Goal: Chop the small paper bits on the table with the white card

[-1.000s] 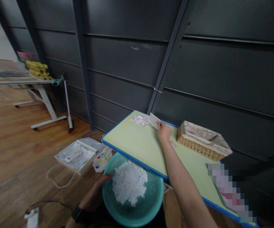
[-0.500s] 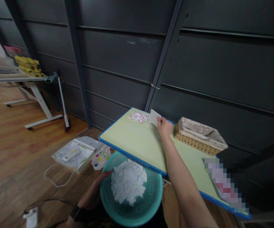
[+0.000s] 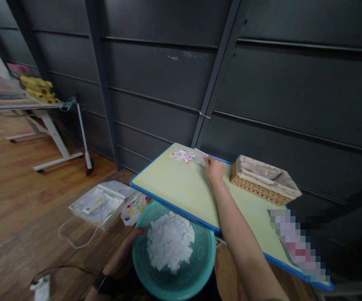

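Observation:
My right hand (image 3: 214, 168) reaches across the pale green table (image 3: 181, 188) with its blue edge and grips a small white card (image 3: 200, 157), tilted low towards the tabletop. Just left of the card lies a small heap of pink and white paper scraps (image 3: 183, 155) near the far corner. My left hand (image 3: 135, 235) holds the rim of a teal basket (image 3: 200, 263) below the table's near edge. The basket holds a pile of white paper scraps (image 3: 169, 240).
A wicker basket (image 3: 264, 180) stands on the table to the right of my hand. On the wooden floor lie an open white box (image 3: 101, 202), a cable and a spotted bag (image 3: 133, 209). A white-legged table (image 3: 36, 108) stands far left. Dark panels form the wall behind.
The white card has tipped from upright down towards the tabletop, closer to the pink scrap heap. The left hand and basket stay put.

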A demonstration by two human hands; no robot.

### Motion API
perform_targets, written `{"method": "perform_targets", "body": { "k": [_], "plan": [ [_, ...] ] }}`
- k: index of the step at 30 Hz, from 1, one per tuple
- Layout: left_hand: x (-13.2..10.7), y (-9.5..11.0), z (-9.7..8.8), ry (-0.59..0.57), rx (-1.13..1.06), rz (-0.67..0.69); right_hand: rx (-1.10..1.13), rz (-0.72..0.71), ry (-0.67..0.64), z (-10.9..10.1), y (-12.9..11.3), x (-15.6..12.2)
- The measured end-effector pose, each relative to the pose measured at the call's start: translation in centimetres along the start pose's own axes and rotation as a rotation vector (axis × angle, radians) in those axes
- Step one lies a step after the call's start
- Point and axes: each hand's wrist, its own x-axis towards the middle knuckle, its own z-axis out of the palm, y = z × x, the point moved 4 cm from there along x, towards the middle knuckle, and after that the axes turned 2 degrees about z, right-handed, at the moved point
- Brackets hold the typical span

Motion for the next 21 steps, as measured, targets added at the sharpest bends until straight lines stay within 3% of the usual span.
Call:
{"method": "perform_targets", "body": {
  "k": [6, 21],
  "plan": [
    [0.0, -0.3, 0.0, -0.038, -0.026, -0.025, 0.009, 0.059, 0.055, -1.3, 0.7, 0.2],
    [-0.5, 0.0, 0.6, -0.046, -0.067, -0.023, -0.006, 0.020, -0.009, -0.5, 0.5, 0.4]
  ]
}}
